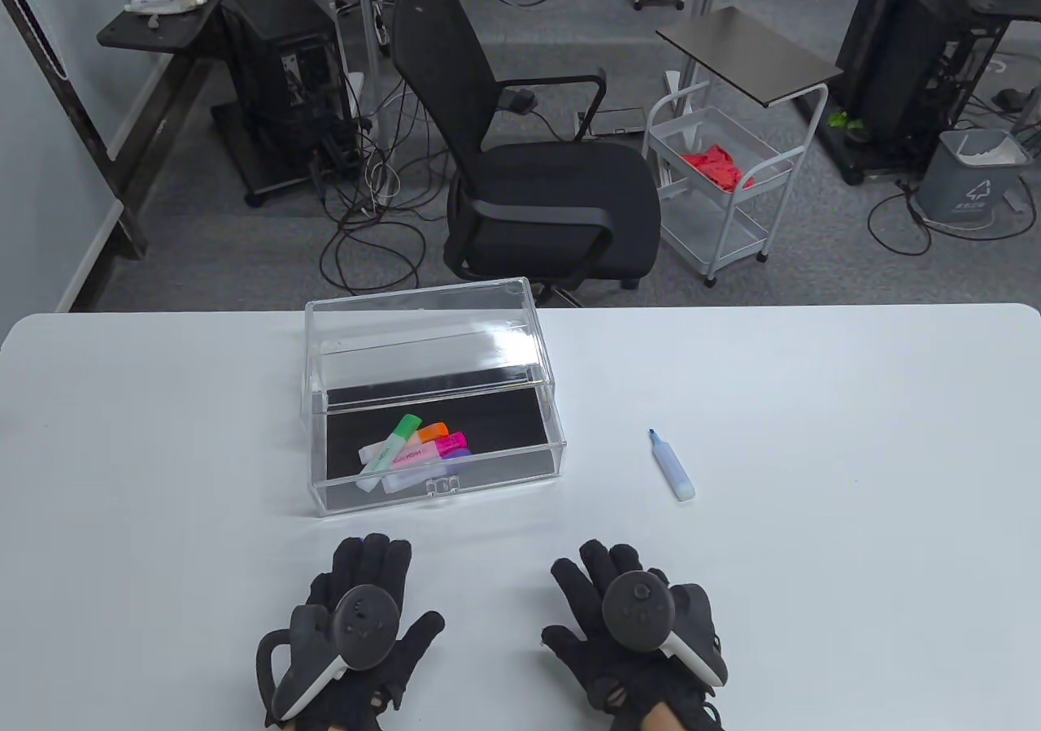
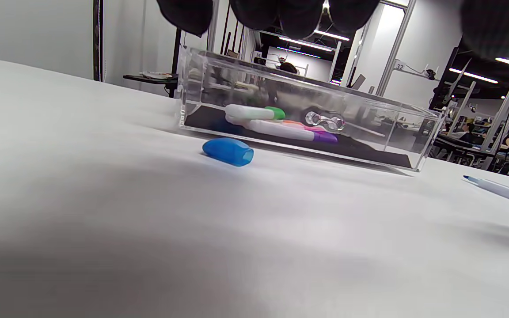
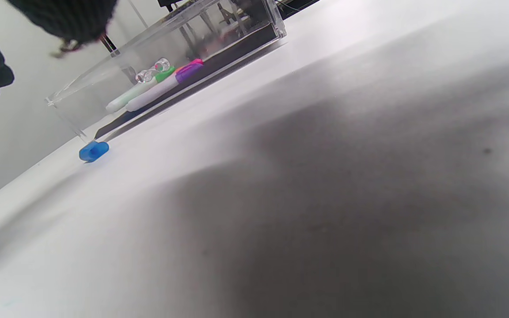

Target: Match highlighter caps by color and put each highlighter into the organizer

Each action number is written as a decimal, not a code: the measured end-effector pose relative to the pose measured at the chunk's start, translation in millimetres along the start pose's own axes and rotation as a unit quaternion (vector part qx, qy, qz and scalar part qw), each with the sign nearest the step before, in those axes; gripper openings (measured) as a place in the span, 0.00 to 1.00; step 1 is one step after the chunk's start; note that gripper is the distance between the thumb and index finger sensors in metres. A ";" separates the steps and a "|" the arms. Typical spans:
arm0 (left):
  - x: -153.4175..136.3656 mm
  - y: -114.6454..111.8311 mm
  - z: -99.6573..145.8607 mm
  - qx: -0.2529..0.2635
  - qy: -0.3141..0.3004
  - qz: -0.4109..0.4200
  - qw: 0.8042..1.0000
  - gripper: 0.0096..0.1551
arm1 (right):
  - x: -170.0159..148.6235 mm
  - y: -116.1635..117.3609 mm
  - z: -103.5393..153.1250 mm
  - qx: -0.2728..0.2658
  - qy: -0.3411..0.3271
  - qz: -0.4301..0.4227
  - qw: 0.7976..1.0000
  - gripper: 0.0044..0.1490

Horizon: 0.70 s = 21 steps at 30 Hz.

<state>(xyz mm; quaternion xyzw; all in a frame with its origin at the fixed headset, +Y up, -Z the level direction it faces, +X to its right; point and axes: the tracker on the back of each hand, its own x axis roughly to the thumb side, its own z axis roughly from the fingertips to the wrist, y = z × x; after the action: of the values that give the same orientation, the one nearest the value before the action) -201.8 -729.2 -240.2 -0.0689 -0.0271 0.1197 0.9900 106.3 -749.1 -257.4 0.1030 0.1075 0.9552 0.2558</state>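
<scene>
A clear acrylic organizer (image 1: 423, 332) stands mid-table with its drawer (image 1: 443, 489) pulled toward me. Several capped highlighters (image 1: 415, 450) lie inside: green, orange, pink, purple. An uncapped blue highlighter (image 1: 672, 466) lies on the table to the right of the box, tip pointing away. Its blue cap (image 2: 228, 151) lies on the table just in front of the drawer; it also shows as the blue cap (image 3: 93, 150) in the right wrist view, but not in the table view. My left hand (image 1: 362, 601) and right hand (image 1: 622, 601) rest palm down near the front edge, holding nothing.
The white table (image 1: 854, 406) spreads wide on both sides of the box. Beyond its far edge stand a black office chair (image 1: 537, 186) and a white wire cart (image 1: 720, 186).
</scene>
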 end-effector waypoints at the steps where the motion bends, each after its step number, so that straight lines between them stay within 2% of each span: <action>1: -1.8 -2.1 0.9 0.000 0.001 0.004 1.000 0.54 | 0.2 0.5 0.0 0.000 0.001 0.002 1.000 0.48; 6: -2.0 -11.1 3.4 -0.009 0.006 -0.005 1.000 0.54 | -0.5 1.3 1.1 -0.008 0.015 0.012 1.000 0.46; 11: 1.1 -10.8 3.5 -0.009 0.009 0.001 1.000 0.54 | -6.6 -13.0 -1.1 -0.036 0.040 0.012 0.998 0.46; 15: 4.5 -11.3 3.9 -0.011 0.008 -0.007 1.000 0.54 | -14.2 -44.9 -13.5 -0.078 0.062 0.013 0.995 0.46; 19: 5.6 -15.1 -0.1 -0.023 0.014 -0.005 1.000 0.54 | -25.0 -84.8 -33.8 -0.113 0.106 0.062 0.986 0.47; 21: 6.0 -15.8 -1.5 -0.026 0.016 -0.009 1.000 0.54 | -29.4 -96.9 -44.3 -0.124 0.126 0.083 0.981 0.48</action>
<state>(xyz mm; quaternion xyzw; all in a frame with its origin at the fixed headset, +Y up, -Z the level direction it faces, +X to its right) -192.1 -743.2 -239.2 -0.0962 -0.0153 0.1090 0.9893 165.3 -688.9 -328.9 -0.0416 0.0109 0.9844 0.1706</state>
